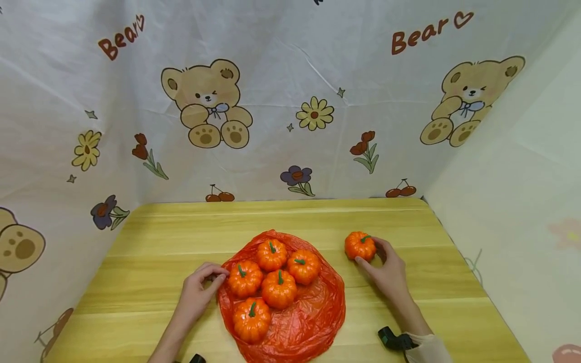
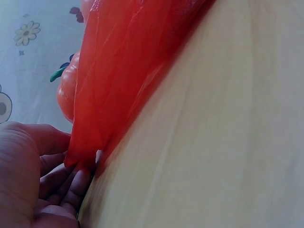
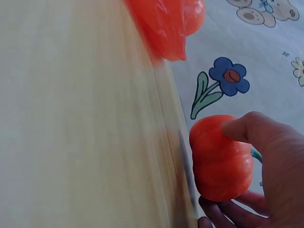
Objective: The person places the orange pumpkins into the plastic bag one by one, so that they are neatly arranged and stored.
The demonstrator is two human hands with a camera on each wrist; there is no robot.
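Note:
A red plastic bag [image 1: 313, 322] lies spread on the table with several small orange pumpkins [image 1: 279, 289] sitting in it, each with a green stem. At its left edge my left hand [image 1: 201, 287] pinches the bag's rim between thumb and fingers; the left wrist view shows the thin red film [image 2: 109, 85] running up from the fingertips. Right of the bag, my right hand [image 1: 388, 267] grips a single pumpkin [image 1: 359, 245], thumb on one side and fingers on the other. In the right wrist view this pumpkin [image 3: 221, 159] is close to the table surface.
The light wooden table [image 1: 181, 227] carries the bag in its middle. A white cloth [image 1: 272, 50] printed with bears and flowers stands behind and at the sides. Black wrist straps or mounts [image 1: 395, 339] show near the forearms.

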